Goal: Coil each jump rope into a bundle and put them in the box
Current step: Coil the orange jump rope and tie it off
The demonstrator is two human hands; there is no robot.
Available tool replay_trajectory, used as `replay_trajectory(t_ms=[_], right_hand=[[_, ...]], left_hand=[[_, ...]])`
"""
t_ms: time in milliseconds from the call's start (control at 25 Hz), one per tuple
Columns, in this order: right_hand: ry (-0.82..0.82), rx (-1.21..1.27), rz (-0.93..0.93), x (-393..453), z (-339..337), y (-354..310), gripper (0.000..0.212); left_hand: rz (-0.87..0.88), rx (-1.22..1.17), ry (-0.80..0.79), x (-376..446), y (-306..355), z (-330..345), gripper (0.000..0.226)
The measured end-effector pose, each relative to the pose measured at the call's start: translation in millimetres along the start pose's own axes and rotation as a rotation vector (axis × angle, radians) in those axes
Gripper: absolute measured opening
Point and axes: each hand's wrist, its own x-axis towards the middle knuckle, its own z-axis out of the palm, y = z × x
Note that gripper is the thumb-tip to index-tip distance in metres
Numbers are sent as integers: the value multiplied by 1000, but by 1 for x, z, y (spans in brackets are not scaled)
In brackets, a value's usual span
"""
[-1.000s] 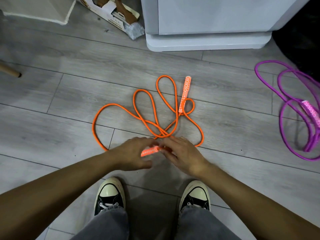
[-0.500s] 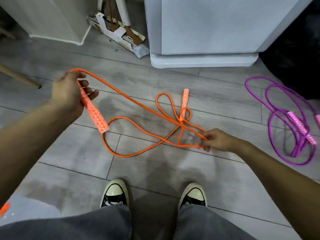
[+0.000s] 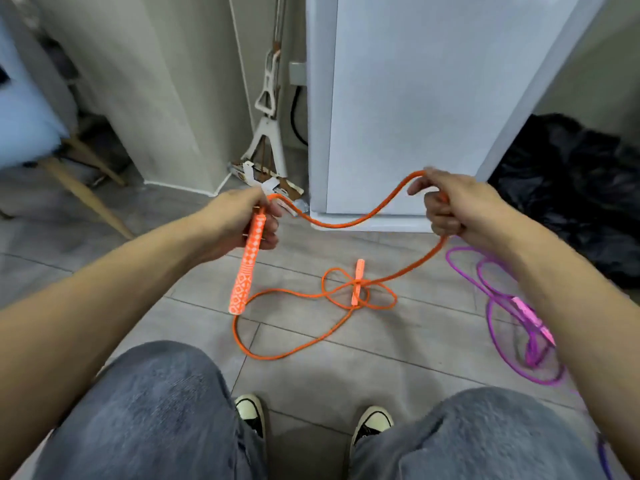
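Nearest the camera are the person's grey-jeaned knees and two black-and-white sneakers (image 3: 250, 412) planted on the grey plank floor (image 3: 398, 372). Just beyond them the slack of the orange jump rope (image 3: 294, 351) lies on the floor in a wide bend that runs up to a small tangle around its second handle (image 3: 357, 287), which lies flat; to the right the purple jump rope (image 3: 498, 327) lies in loose loops with a pink handle (image 3: 530, 315), untouched. Higher up, the left hand (image 3: 239, 223) has its fingers curled round the top of the orange patterned handle (image 3: 247, 268), which hangs downward, while the right hand (image 3: 450, 209) grips the cord a span along, fingers closed on it, so a shallow sag hangs between the two. The step in hand looks like measuring the first loop: it should go best if the right hand carries its grip over to the left, lays the cord against the handle, then slides out for an equal length each time (uneven loops make a sloppy bundle). The floor tangle around the far handle may snag, so drawing the cord slowly seems wise. No box for the ropes is in view. Farther back stand a white appliance (image 3: 433, 98) and a mop (image 3: 268, 109) on a cardboard piece whose print is too small to read; no brand is legible anywhere.
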Motion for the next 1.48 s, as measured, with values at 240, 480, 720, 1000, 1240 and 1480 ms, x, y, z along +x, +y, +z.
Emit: replay_trajectory(t_ms=[240,480,720,1000,1240,1480], right_hand=[[121,-14,-342,-106,3,-164,30],[192,-90,-286,-130,50,-158,34],[145,0,-156,-117,91,-68,31],[133,-468,-407,-106,129,-35,29],[18,-762,-457,-106,148,-19,20],[-38,-867,-455,-110,148,-15,25]], left_hand=[[215,56,-107,-82,27,25,26],[256,-68,-120,-117,27,45,28],[212,-47,-140,-121,2,26,24],[249,-59,-22,-107,-2,38,23],[238,-227,-25,-100,3,50,20],[267,-10,-52,-97,-1,46,25]])
